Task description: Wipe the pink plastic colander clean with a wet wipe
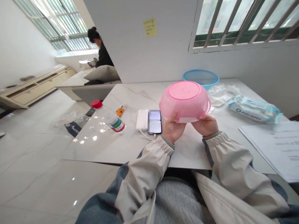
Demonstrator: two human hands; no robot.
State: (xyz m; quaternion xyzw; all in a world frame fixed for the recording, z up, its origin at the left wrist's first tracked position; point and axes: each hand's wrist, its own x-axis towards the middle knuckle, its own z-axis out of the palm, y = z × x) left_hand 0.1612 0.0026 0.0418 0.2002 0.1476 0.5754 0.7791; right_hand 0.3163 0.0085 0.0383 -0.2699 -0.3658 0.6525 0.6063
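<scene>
My left hand [174, 127] and right hand [205, 125] hold pink perforated plastic colander [184, 101] in air above white marble-look tabletop [130, 140]. Both hands cupped at rim, fingers spread, partly hidden; left thumb pressed on outer wall. Risk: light grip on smooth plastic slips, colander drops onto black smartphone [154, 122] just left. Colander upside down, flat round base up, tilted away from me; round, no long axis.

This is a home living room, with a grey sofa [95, 92], low wooden cabinet [35, 89] and marble-topped table [130, 146].
</scene>
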